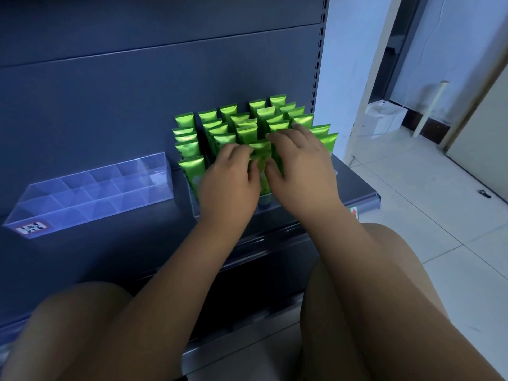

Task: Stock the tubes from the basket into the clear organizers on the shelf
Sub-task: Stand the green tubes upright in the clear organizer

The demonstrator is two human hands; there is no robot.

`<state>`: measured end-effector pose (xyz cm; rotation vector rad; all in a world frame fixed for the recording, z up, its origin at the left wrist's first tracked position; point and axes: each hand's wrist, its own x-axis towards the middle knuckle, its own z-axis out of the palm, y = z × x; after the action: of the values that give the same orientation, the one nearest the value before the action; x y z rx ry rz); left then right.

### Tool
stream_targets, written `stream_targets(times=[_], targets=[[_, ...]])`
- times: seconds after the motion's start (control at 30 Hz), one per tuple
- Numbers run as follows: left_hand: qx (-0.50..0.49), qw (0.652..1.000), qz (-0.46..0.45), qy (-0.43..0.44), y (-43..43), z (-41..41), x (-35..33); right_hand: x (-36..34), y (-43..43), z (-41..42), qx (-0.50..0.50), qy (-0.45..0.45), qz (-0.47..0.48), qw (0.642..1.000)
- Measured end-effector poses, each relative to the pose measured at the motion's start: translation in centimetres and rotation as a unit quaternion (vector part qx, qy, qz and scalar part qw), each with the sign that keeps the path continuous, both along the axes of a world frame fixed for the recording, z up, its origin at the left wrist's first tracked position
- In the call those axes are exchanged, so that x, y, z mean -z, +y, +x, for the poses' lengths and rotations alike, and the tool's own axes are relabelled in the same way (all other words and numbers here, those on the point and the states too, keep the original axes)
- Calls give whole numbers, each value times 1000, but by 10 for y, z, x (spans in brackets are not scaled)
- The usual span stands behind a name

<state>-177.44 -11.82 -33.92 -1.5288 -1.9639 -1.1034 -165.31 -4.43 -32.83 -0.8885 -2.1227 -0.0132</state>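
Note:
Several green tubes [242, 125] stand upright, packed in rows, in a clear organizer [195, 209] on the dark shelf. My left hand [229, 182] and my right hand [302, 166] both rest over its front rows. Between them they pinch one green tube [259, 155] at the front middle, fingers curled on its sides. A second clear organizer [90, 193] with empty compartments sits to the left. The basket is out of view.
The dark shelf [137, 243] has a grey back panel and a front rail. My bare knees fill the bottom of the view. To the right lie a white tiled floor [439, 215], a door frame and a white box by the wall.

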Motion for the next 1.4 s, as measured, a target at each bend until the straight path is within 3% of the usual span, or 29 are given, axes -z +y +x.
stream_targets(times=[0.3,0.63,1.07,1.4], targets=[[86,991,33,-95,17,-5,5,7,7,-3,12,-15,10,1000],[95,975,35,-200,15,-1,3,6,29,-9,-27,11,31,999],[84,973,30,-211,10,-3,1,5,20,-11,-36,4,13,999],[68,983,7,-171,7,-5,-2,4,13,-11,-30,4,5,1000]])
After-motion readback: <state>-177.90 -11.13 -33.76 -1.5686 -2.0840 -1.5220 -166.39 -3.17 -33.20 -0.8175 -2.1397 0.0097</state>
